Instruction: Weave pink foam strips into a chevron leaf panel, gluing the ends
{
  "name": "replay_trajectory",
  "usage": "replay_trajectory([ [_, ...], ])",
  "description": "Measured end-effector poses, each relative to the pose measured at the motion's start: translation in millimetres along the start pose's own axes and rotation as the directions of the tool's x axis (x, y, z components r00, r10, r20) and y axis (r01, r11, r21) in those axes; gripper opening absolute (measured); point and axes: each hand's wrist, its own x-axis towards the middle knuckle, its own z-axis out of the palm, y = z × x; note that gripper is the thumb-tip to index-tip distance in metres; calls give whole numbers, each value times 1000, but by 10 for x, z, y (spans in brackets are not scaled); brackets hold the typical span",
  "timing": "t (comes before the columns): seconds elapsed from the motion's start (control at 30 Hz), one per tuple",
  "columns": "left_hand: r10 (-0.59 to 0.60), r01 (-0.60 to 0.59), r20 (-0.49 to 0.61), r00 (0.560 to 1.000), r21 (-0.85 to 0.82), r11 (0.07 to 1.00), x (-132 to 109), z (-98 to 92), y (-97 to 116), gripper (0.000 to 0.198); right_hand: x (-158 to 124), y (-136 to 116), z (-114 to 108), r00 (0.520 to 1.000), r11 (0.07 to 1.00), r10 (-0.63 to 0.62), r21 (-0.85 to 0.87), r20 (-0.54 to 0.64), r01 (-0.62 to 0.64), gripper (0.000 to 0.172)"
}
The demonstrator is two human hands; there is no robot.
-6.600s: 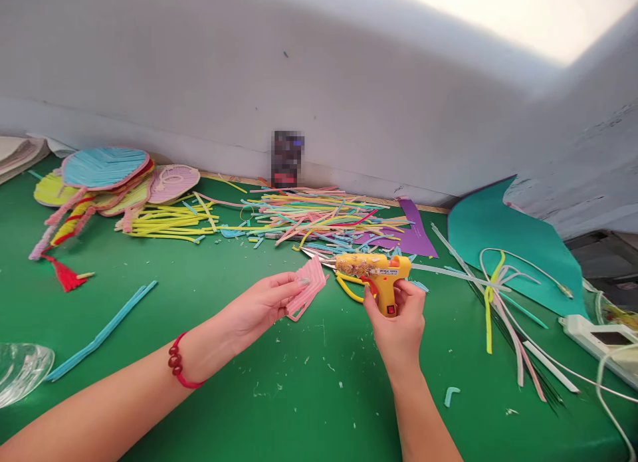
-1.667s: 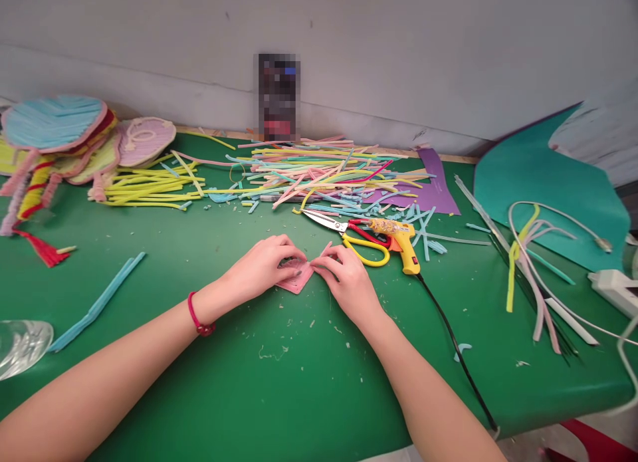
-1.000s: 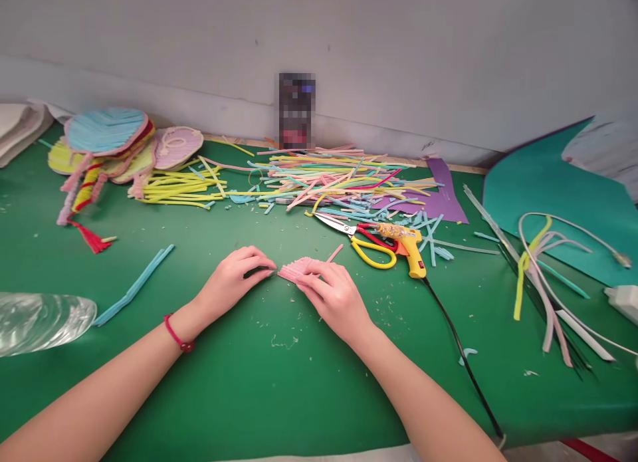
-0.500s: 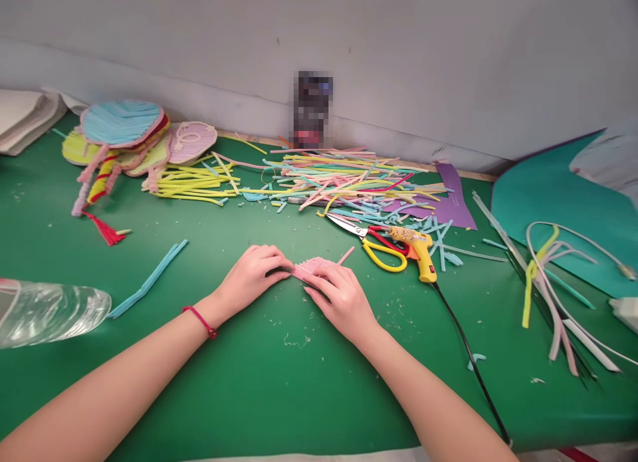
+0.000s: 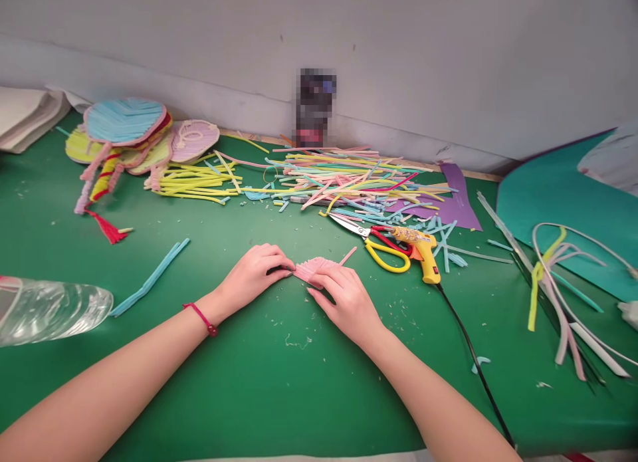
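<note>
A small ribbed pink piece of pipe cleaners point(image 5: 310, 266) lies between my hands, with one pink strand point(image 5: 349, 255) sticking out at its upper right. My left hand point(image 5: 260, 270) pinches the piece at its left tip, thumb and fingers closed. From the right, my right hand point(image 5: 345, 298) has its fingers bent over the lower edge, hiding part of the piece. Beyond my right hand are scissors point(image 5: 389, 256) with yellow and red handles. A yellow glue gun point(image 5: 426, 257) lies against them.
At the back lies a heap of coloured pipe cleaners point(image 5: 343, 176). Pipe-cleaner fans point(image 5: 124, 121) are stacked at the back left, near blue pipe cleaners point(image 5: 150, 280) and a clear bottle point(image 5: 64, 310). The glue gun's black cord point(image 5: 471, 350) runs to the front right edge.
My right hand has shifted slightly down and right, leaving a little more of the pink piece in sight. My left hand keeps its pinch. The whole view has moved a little.
</note>
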Motion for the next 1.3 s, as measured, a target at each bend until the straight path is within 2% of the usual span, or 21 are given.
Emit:
replay_trajectory([
  [0.7, -11, 11, 3, 1000, 10, 1000, 18, 9, -16, 20, -4, -9, 5, 1000, 1000, 5, 27, -24, -4, 11],
  [0.8, -19, 19, 5, 1000, 3, 1000, 18, 7, -13, 19, 1, -24, -21, 997, 1000, -5, 23, -75, 7, 13],
  [0.9, -78, 78, -2, 997, -56, 995, 9, 1, -7, 14, 5, -25, -58, 989, 1000, -11, 10, -149, 12, 15],
  [1.03, -154, 149, -28, 988, -133, 980, 2, -6, 6, 18, -3, 18, -75, 987, 1000, 13, -5, -157, -14, 16],
  [1.3, -38, 39, 6, 999, -11, 999, 17, -17, 14, 19, -7, 50, -64, 991, 999, 34, -26, -131, -38, 13],
])
